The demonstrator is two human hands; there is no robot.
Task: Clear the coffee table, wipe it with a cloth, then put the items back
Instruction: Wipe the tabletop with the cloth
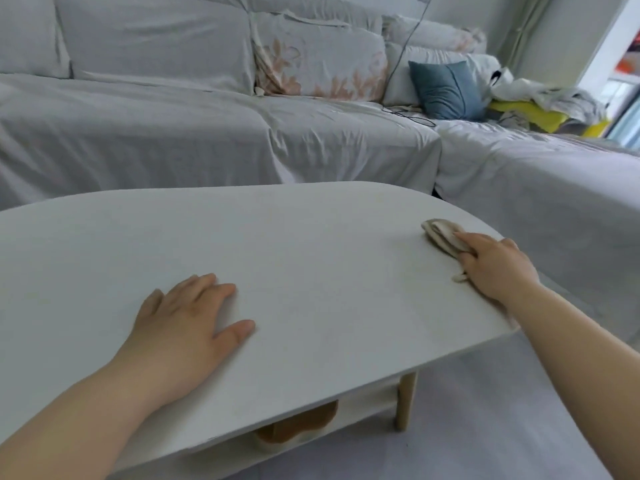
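Coffee table (311, 237), top bare but for hands and cloth.
Cloth (441, 236) folded, pressed under right hand (495, 263) fingers, well apart from left hand (188, 323), spread flat, palm down.

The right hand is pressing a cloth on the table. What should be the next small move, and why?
Probably sweep the cloth leftward toward the table's middle. The right hand presses it near the right end of the coffee table, the wide bare top lies to its left, and the left hand rests flat there, bracing.
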